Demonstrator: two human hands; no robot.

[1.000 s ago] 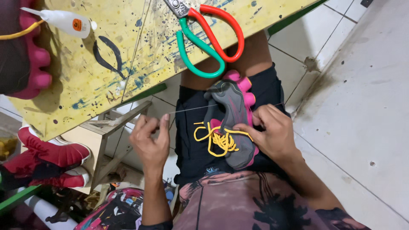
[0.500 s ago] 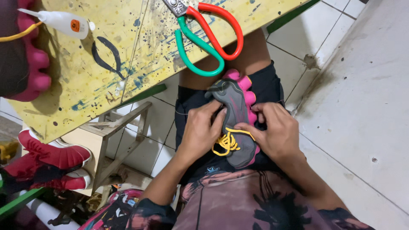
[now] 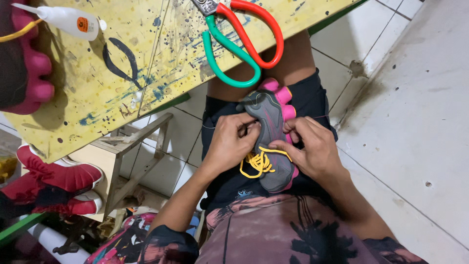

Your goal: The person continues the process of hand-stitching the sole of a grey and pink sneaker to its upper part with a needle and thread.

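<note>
Two hands are working on a grey toe shoe with a pink sole [image 3: 267, 117] that is lying on the person's lap, toes pointing toward the tabletop [image 3: 146, 63]. The left hand [image 3: 229, 142] is gripping the shoe's left edge, fingers curled onto the upper. The right hand [image 3: 312, 149] is pinching at the shoe's right side, just above the loose yellow lace [image 3: 256, 164]. Red and green scissors [image 3: 244, 41] are lying at the tabletop's edge, well apart from a glue bottle [image 3: 68, 22].
</note>
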